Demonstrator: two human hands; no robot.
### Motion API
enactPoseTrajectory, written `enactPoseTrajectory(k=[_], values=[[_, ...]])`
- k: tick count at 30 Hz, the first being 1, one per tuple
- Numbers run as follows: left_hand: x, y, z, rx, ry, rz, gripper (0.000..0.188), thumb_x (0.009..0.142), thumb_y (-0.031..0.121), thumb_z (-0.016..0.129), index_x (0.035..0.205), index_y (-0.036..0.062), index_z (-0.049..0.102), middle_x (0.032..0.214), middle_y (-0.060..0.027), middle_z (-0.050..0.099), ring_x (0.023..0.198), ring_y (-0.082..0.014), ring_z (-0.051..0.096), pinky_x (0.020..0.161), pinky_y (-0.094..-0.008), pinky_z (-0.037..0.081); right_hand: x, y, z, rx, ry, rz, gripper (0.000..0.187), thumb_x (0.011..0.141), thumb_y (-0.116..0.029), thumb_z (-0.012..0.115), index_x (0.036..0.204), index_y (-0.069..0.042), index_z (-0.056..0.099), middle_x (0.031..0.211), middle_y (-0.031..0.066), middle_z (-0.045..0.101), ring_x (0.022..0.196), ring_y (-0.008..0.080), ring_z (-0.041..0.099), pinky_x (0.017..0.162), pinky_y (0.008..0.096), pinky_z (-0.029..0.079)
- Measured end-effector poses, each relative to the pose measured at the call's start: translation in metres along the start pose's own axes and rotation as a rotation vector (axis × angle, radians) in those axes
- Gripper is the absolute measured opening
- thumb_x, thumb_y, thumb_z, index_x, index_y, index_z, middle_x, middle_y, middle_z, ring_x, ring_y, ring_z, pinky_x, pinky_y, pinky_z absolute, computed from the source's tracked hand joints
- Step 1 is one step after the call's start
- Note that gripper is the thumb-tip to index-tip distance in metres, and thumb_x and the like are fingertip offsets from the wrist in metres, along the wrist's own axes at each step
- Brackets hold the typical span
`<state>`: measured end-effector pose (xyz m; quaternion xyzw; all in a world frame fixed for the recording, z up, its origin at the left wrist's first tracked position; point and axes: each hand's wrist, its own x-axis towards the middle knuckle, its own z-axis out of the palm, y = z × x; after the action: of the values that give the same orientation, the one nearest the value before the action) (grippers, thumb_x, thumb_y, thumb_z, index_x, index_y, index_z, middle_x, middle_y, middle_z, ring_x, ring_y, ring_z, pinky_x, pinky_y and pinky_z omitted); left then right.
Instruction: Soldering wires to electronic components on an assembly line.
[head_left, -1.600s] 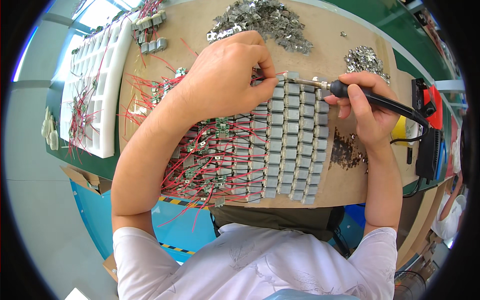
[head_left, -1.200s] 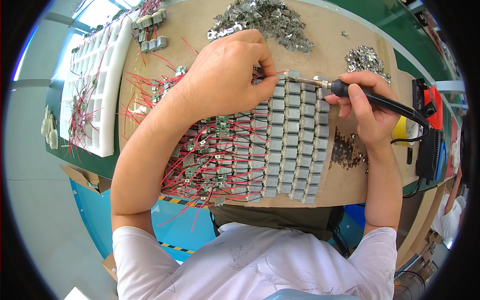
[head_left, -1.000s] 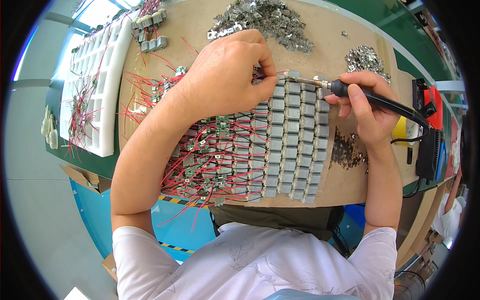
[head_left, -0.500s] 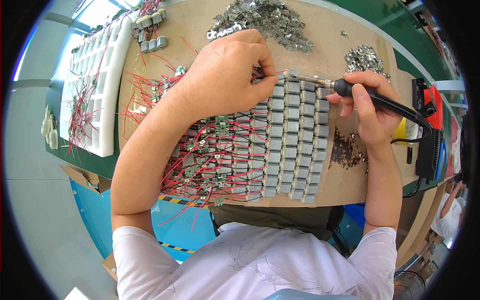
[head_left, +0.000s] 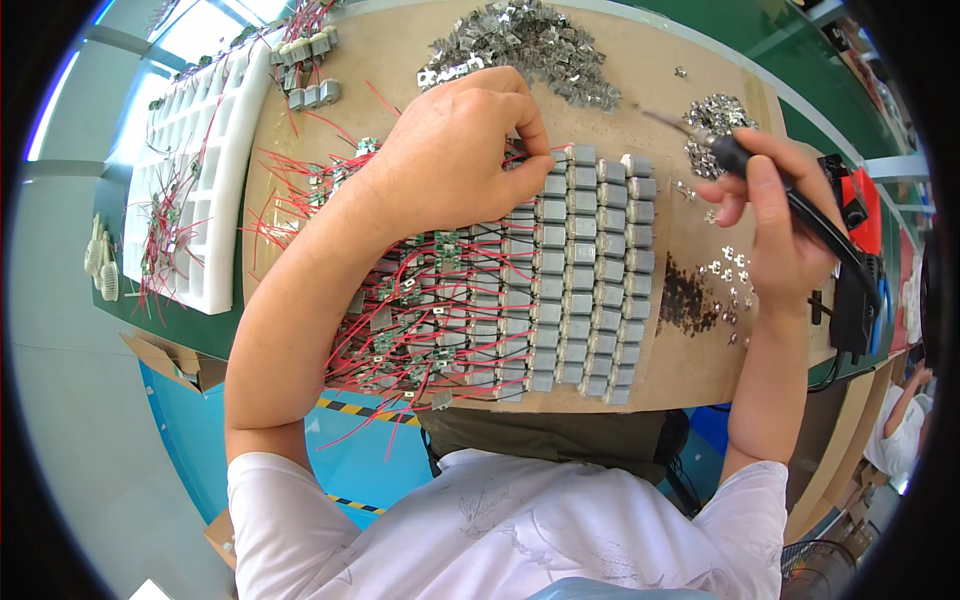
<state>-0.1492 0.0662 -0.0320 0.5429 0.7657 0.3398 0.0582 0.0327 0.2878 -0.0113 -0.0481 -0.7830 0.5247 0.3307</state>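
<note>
My left hand (head_left: 470, 145) is above the far edge of a block of small grey motors (head_left: 580, 260), with thumb and forefinger pinched together. A bit of red wire (head_left: 561, 149) shows at those fingertips, beside the top motors. In my right hand (head_left: 785, 215) is a soldering iron (head_left: 735, 155) with a black handle. Its tip points left and is raised clear of the motors, blurred by motion. Red and black wires run from the motors on the left to small green circuit boards (head_left: 445, 245), partly under my left forearm.
A heap of metal clips (head_left: 530, 50) lies at the back, a smaller pile of shiny parts (head_left: 715, 120) to its right. Loose metal bits (head_left: 735, 265) and brown specks (head_left: 685, 295) lie right of the motors. A white compartment tray (head_left: 215, 190) stands left, a black soldering station (head_left: 855, 300) right.
My right hand has moved right, lifting the soldering iron's tip off the top motors. My left hand keeps its pinch at nearly the same spot.
</note>
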Motion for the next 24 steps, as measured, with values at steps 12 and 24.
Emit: enactPoseTrajectory(k=[12,24], values=[[0.003,-0.004,0.004,0.020,0.032,0.018,0.015,0.081,0.015,0.075,0.080,0.0020,0.069,0.084,-0.0070,0.062,0.073,-0.0219,0.063,0.068,-0.0334,0.053,-0.079,-0.025,-0.086,-0.992,0.212,-0.061,0.025,0.096,0.002,0.064,0.120,-0.001,0.071,0.090,0.0099,0.070,0.067,0.0144,0.063,0.062,0.0260,0.051],[0.007,-0.006,0.007,0.106,-0.012,0.027,0.016,0.078,0.024,0.071,0.076,0.0075,0.070,0.088,-0.0101,0.067,0.087,-0.0302,0.068,0.078,-0.0427,0.055,-0.099,-0.005,-0.088,-1.159,0.115,-0.255,0.025,0.097,-0.002,0.063,0.120,-0.002,0.070,0.092,0.0163,0.069,0.081,0.0320,0.066,0.074,0.0392,0.053]])
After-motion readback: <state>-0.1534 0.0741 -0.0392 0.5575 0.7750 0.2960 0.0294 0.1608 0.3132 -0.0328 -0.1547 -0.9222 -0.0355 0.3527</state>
